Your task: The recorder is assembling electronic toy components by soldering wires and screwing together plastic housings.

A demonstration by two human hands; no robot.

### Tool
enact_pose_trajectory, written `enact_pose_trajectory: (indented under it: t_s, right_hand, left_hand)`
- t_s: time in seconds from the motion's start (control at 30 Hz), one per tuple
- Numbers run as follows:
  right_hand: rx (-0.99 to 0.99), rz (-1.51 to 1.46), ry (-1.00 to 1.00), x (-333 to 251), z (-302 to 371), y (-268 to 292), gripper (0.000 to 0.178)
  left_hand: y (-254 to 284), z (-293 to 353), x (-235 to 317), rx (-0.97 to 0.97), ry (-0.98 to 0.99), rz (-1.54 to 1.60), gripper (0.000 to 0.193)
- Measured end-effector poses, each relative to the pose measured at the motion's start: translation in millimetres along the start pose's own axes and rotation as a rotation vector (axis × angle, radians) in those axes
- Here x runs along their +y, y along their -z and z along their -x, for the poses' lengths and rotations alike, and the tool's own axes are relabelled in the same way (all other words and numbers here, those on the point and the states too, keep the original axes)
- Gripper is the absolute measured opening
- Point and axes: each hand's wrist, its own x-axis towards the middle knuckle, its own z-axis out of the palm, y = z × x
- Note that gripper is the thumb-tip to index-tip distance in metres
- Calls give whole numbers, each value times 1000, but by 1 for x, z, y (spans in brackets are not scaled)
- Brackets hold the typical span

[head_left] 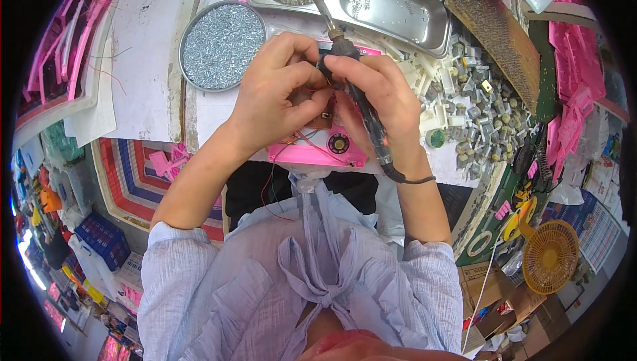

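My right hand (390, 99) is wrapped round the black handle of a soldering iron (366, 112). The iron's metal tip points away from me, toward the steel tray. Close against it, my left hand (275, 95) has its fingertips pinched together over a pink plastic housing (292, 155); what they pinch is hidden. A small round speaker (338, 143) sits in the housing. Thin red and green wires (308, 139) run beside it, and some hang over the near edge. Under my fingertips shows a brown part (322, 121), mostly covered.
A round tin of small silvery screws (222, 46) stands at the left. Beyond my hands lies a steel compartment tray (391, 9) with small metal pieces. Grey and white small parts (458, 109) are heaped at the right, beside a brown board (494, 36). The iron's cord (415, 180) crosses my right wrist.
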Motion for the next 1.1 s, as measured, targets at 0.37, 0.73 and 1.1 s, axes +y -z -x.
enact_pose_trajectory:
  t_s: [0.37, 0.73, 1.1]
  right_hand:
    - [45, 196, 111, 13, 3, -3, 49]
    - [202, 198, 195, -9, 21, 47, 33]
    - [26, 151, 165, -5, 45, 36, 34]
  left_hand:
    - [0, 4, -4, -15, 29, 80, 17]
    - [2, 2, -3, -6, 75, 12, 13]
    - [-1, 0, -2, 16, 71, -7, 13]
